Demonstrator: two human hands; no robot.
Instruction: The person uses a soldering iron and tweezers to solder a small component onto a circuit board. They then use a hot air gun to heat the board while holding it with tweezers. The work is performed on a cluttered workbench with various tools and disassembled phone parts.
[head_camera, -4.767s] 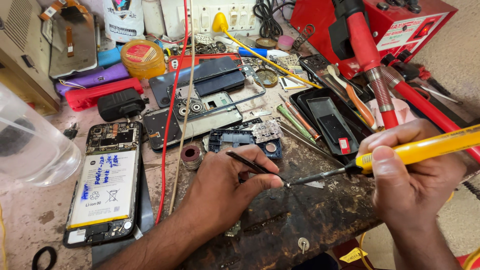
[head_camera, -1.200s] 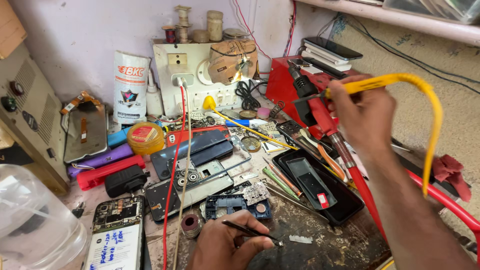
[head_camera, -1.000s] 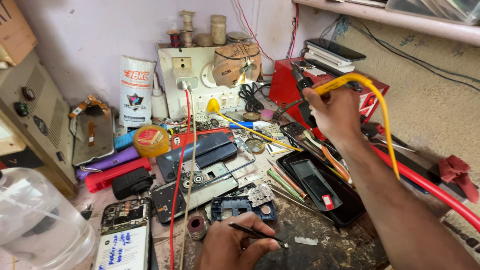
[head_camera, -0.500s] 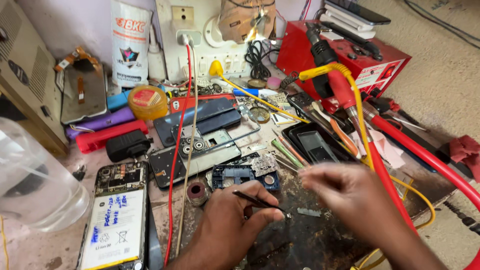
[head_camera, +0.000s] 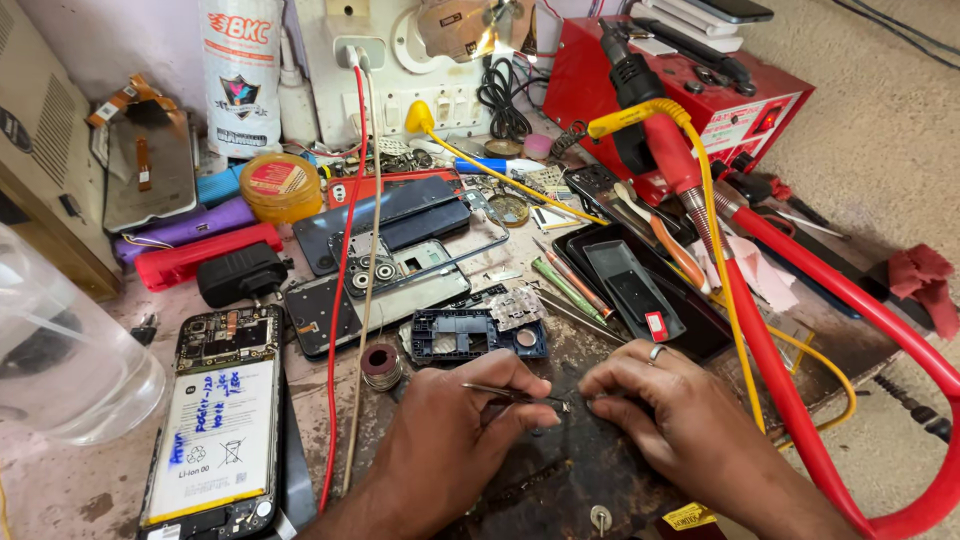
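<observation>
Placing step: left hand (head_camera: 450, 440) pinches tweezers (head_camera: 515, 395), tips on a tiny part on the near counter (head_camera: 560, 480). Right hand (head_camera: 665, 415) fingers curled shut, pressing beside it. Next needs steady fine alignment.

Head camera looks steeply down, close over workbench (head_camera: 560, 480).

The scene is evenly and brightly lit by soft light. A small glare is seen at the far lamp (head_camera: 487, 38). Only faint shadows are cast under the hands on the dark surface (head_camera: 560, 480). Focus is sharp throughout, though the near-left clear plastic container (head_camera: 60, 370) is stretched by wide-angle distortion.
</observation>
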